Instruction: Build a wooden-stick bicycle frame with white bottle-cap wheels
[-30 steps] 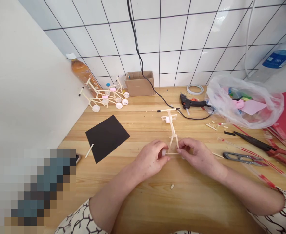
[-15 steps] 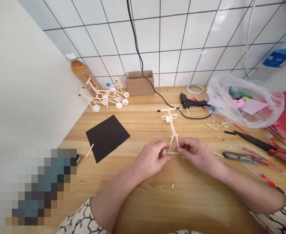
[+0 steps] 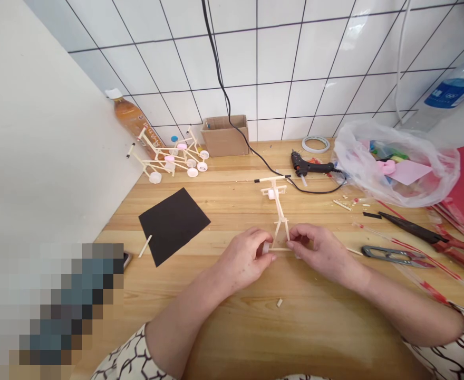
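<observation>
A small model tricycle made of pale sticks (image 3: 280, 207) stands on the wooden table, its black-tipped handlebar pointing away from me. A white bottle cap (image 3: 271, 194) sits near its front as a wheel. My left hand (image 3: 251, 256) is closed around the rear left end, thumb and fingers pinching at a white cap wheel (image 3: 266, 247). On the other side, my right hand (image 3: 315, 250) pinches the rear right end of the frame; the wheel there is mostly hidden by my fingers. A thin rear stick (image 3: 279, 249) runs between both hands.
Similar stick models (image 3: 172, 155) stand at the back left by a tea bottle (image 3: 131, 116). Black card (image 3: 174, 227) lies left. To the right are a glue gun (image 3: 309, 164), tape roll (image 3: 316, 144), plastic bag (image 3: 398, 163), thread snips (image 3: 394, 255) and red-handled scissors (image 3: 425, 235).
Both hands keep their hold on the model tricycle, which stays in place. Only a slight shift of the camera view shows.
</observation>
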Demonstrator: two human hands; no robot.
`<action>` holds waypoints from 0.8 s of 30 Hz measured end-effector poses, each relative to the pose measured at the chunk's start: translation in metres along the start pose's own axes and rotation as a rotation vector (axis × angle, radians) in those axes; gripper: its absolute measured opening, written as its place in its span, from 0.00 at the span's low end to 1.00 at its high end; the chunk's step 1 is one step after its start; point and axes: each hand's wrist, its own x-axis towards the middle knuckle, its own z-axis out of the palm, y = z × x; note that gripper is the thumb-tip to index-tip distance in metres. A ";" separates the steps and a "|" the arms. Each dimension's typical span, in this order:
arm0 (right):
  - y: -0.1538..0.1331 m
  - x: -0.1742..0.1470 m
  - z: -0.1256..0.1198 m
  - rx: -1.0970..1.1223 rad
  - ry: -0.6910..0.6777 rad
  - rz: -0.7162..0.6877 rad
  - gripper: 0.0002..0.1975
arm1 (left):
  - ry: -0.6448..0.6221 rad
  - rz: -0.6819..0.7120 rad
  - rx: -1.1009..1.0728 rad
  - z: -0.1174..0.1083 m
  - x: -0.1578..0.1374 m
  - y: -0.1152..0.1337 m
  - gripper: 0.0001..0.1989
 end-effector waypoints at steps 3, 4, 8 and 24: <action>0.000 0.000 0.000 -0.001 0.005 0.006 0.08 | 0.003 0.009 -0.011 0.000 0.000 0.000 0.05; -0.001 0.000 0.000 0.000 0.008 0.005 0.08 | 0.003 0.012 -0.017 0.000 -0.001 0.000 0.05; 0.000 0.000 0.000 -0.005 0.007 -0.001 0.08 | 0.003 0.015 -0.032 0.001 -0.001 -0.001 0.06; -0.004 0.001 -0.011 0.009 -0.014 0.066 0.11 | 0.006 0.013 -0.020 0.001 0.000 -0.002 0.07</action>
